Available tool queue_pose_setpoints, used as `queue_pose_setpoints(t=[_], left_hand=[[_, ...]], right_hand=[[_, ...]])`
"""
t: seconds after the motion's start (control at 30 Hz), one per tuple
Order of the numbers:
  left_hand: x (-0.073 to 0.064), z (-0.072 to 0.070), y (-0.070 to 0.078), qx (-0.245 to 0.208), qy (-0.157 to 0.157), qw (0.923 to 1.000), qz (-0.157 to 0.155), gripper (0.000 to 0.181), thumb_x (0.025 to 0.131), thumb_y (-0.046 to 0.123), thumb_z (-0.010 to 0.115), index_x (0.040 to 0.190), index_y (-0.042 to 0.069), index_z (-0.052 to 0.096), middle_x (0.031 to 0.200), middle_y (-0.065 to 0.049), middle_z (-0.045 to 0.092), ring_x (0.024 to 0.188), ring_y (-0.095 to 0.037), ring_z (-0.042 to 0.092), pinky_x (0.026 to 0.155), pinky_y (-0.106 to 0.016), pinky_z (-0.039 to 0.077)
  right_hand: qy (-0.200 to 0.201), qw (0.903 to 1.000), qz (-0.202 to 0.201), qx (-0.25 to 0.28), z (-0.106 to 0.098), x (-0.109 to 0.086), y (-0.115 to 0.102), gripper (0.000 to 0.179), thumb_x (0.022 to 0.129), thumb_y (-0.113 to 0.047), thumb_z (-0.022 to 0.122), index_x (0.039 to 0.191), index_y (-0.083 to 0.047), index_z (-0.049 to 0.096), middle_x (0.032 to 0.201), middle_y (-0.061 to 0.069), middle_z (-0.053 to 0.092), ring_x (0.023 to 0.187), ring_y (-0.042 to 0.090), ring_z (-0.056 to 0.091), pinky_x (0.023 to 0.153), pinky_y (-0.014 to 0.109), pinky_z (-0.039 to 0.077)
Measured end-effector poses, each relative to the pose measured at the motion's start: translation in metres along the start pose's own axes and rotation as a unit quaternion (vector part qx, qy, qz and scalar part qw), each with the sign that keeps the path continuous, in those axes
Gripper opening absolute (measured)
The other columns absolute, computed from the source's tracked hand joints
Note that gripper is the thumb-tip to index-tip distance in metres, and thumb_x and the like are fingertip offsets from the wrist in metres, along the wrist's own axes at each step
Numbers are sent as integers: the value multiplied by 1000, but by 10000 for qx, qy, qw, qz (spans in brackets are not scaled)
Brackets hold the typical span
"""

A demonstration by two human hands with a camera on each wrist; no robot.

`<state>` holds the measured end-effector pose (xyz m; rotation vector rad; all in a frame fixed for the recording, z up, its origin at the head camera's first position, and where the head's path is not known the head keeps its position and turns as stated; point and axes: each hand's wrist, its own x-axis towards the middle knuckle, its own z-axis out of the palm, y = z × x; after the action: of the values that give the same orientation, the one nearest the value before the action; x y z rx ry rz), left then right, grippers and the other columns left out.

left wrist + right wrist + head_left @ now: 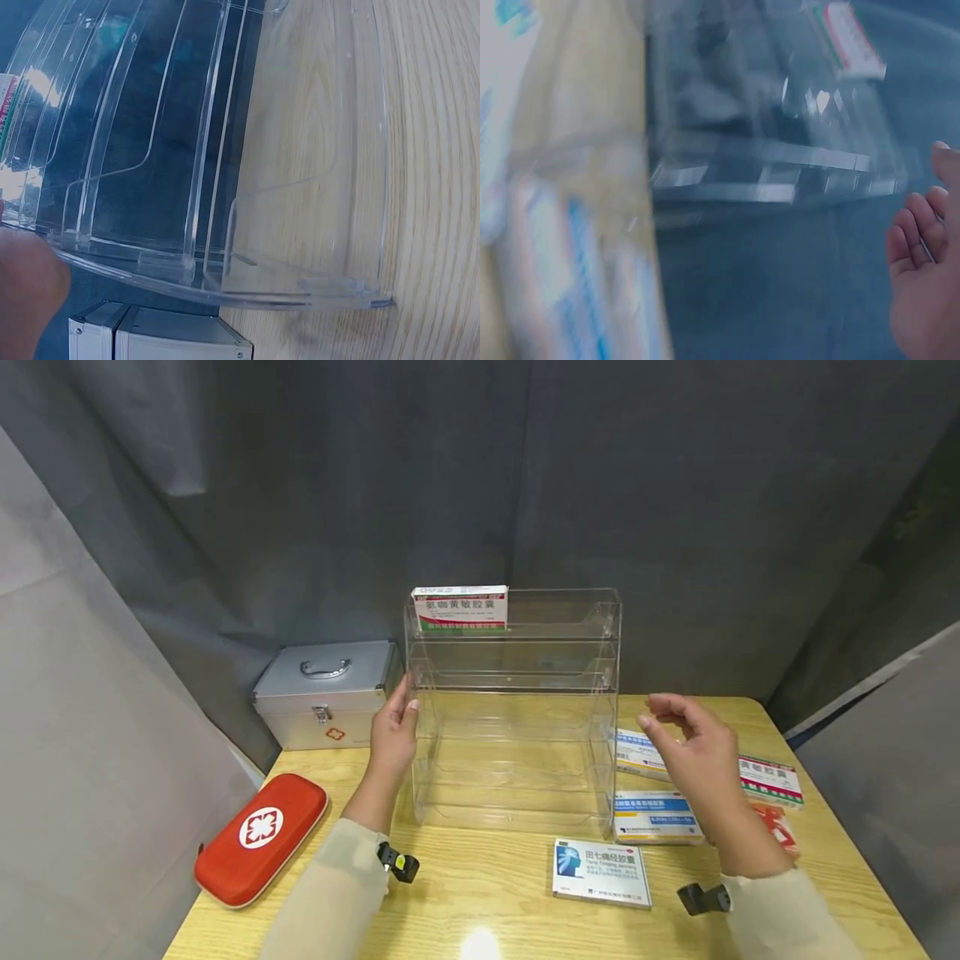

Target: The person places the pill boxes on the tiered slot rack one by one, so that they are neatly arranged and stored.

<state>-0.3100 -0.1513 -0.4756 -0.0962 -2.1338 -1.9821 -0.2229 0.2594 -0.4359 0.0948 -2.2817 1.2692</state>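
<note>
A clear plastic tiered display rack (517, 710) stands upright on the wooden table. My left hand (393, 735) holds its left side wall, thumb toward the front; some fingers are hidden behind the wall. In the left wrist view, part of that hand (30, 289) overlaps the rack's side edge. On the top tier, at the left, sits a white medicine box (461, 610) with red and green bands. To the right of the rack, my right hand (701, 760) is raised, apart from it, with loosely bent fingers around nothing. The right wrist view shows these fingers (915, 232) at its right edge.
Blue-and-white medicine boxes (656, 818) lie right of the rack, near a red-and-green box (771, 785) and a red packet (780, 831). Another white box (600, 872) lies in front. At the left are a silver metal case (326, 693) and a red zip case (258, 839).
</note>
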Motion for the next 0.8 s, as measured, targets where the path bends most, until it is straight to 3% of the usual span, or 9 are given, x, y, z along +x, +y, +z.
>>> queue_pose_setpoints(t=[0.13, 0.23, 0.33, 0.47, 0.57, 0.63, 0.7, 0.8], left_hand=[[-1, 1, 0, -18, 26, 10000, -4, 58, 116, 13, 51, 171, 25, 38, 177, -4, 36, 166, -26, 31, 137, -42, 27], [-2, 2, 0, -16, 30, 10000, -27, 58, 116, 13, 50, 171, 26, 37, 178, -4, 34, 166, -26, 29, 138, -42, 26], [-2, 3, 0, -6, 35, 10000, -50, 58, 116, 14, 51, 171, 27, 38, 177, -4, 35, 166, -26, 30, 138, -41, 27], [-2, 3, -1, 33, 42, 10000, -50, 58, 116, 15, 52, 170, 27, 39, 177, -5, 37, 165, -28, 33, 137, -41, 29], [-2, 2, -2, 58, 24, 10000, -60, 58, 116, 15, 53, 171, 26, 38, 177, -6, 37, 164, -29, 34, 136, -42, 30], [-2, 1, -2, 57, 18, 10000, -78, 58, 116, 14, 52, 171, 25, 37, 177, -6, 36, 165, -30, 34, 136, -42, 31], [-3, 2, -1, 20, 18, 10000, -80, 59, 115, 13, 52, 171, 25, 37, 177, -6, 36, 165, -29, 33, 136, -42, 30], [-3, 4, 0, -87, 24, 9999, -47, 59, 115, 10, 51, 171, 24, 37, 177, -4, 36, 165, -27, 32, 136, -41, 30]], right_hand=[[25, 9962, 618, -618, -35, -23, 36, 37, 108, -37, 71, 134, -10, 73, 124, -5, 74, 108, -16, 57, 94, -3, 43], [1, 9872, 1199, -1051, -60, -39, 67, 44, 110, -44, 65, 136, -10, 72, 120, -11, 72, 102, -20, 51, 81, 0, 45], [-94, 9761, 1657, -1405, -84, -56, 96, 48, 109, -48, 65, 138, -9, 72, 108, -26, 66, 94, -23, 46, 70, 3, 43], [-467, 9611, 2058, -1782, -118, -70, 134, 61, 106, -52, 68, 142, -2, 67, 112, -3, 77, 85, -24, 42, 63, 11, 46], [-1002, 9500, 2154, -2027, -140, -77, 163, 69, 105, -55, 68, 146, 2, 63, 133, 31, 70, 84, -23, 42, 61, 17, 50], [-1260, 9463, 2139, -2072, -151, -81, 180, 72, 106, -54, 69, 147, 4, 60, 136, 35, 67, 86, -11, 60, 60, 20, 54], [-1412, 9416, 2183, -2140, -158, -83, 192, 75, 105, -54, 70, 148, 5, 59, 137, 37, 67, 92, 15, 74, 61, 24, 55], [-1589, 9341, 2268, -2254, -164, -81, 203, 83, 102, -59, 71, 151, 7, 55, 143, 39, 62, 114, 55, 69, 68, 37, 59]])
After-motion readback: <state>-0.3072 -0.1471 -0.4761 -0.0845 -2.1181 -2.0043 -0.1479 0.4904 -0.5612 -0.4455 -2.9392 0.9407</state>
